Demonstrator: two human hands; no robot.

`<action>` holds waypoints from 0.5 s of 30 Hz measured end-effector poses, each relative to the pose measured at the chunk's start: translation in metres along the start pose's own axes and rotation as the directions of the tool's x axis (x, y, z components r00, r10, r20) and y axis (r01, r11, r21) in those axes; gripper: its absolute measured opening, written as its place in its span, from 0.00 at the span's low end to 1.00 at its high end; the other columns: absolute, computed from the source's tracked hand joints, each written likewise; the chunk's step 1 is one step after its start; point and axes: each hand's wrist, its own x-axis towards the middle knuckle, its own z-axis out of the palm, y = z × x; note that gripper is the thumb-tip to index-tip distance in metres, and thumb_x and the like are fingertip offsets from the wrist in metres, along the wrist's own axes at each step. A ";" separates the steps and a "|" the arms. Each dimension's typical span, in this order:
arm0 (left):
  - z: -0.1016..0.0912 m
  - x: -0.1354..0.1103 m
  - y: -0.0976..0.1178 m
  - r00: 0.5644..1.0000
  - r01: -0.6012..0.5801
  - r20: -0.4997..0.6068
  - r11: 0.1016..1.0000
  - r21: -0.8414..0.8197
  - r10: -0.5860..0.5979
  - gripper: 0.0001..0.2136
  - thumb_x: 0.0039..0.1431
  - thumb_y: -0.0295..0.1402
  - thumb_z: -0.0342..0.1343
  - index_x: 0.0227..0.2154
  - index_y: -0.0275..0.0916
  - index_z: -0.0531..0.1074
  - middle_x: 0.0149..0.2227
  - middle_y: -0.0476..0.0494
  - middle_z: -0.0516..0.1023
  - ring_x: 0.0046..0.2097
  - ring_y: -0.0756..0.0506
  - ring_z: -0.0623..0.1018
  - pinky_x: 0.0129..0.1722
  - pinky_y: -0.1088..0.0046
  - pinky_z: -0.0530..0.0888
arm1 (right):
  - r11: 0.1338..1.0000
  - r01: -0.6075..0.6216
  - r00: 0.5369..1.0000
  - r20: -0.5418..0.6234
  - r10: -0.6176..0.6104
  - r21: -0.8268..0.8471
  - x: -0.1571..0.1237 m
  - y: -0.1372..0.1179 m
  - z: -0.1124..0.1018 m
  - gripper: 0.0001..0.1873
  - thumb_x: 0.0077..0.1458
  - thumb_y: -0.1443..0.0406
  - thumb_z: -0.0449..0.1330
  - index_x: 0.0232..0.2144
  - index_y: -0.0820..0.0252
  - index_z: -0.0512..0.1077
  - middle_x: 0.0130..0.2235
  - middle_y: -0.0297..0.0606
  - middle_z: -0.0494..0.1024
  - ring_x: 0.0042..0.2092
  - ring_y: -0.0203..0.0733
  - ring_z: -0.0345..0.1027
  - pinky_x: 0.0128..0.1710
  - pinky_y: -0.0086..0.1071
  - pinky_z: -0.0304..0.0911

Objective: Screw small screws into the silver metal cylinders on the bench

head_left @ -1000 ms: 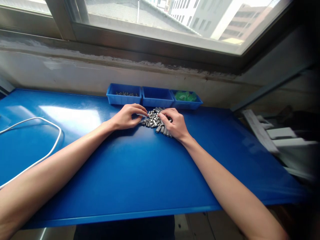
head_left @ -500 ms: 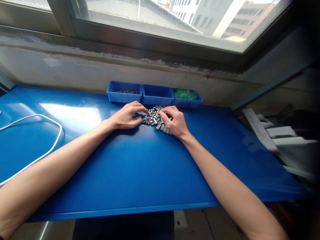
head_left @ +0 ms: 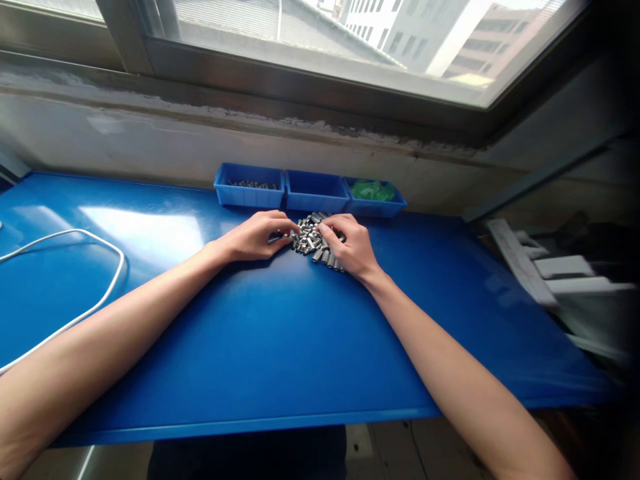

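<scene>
A pile of small silvery metal parts lies on the blue table, with larger cylindrical metal pieces along its right and front side. My left hand is at the pile's left edge, thumb and index finger pinched round a small metal part. From the right, my right hand rests over the pile with curled fingers. Its thumb and index finger come together at the upper middle of the heap; whatever they hold is too small to make out. The palm covers some of the cylinders.
Behind the pile stand three joined blue bins: the left bin holds small metal parts, the middle bin shows a bare inside, the right bin holds green plastic. A white cable curves across the left of the table.
My left hand's thumb and fingers have closed together at the pile's left edge, shifting slightly right. My right hand has stayed nearly in place.
</scene>
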 end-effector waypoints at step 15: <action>0.003 -0.003 -0.005 0.991 0.131 -0.055 0.967 0.218 -0.122 0.11 0.64 0.39 0.60 0.41 0.37 0.80 0.39 0.41 0.78 0.37 0.45 0.77 0.38 0.70 0.71 | 1.000 0.006 1.000 -0.003 -0.006 0.007 0.001 -0.001 0.000 0.10 0.64 0.60 0.60 0.33 0.56 0.79 0.38 0.39 0.83 0.47 0.49 0.73 0.50 0.43 0.67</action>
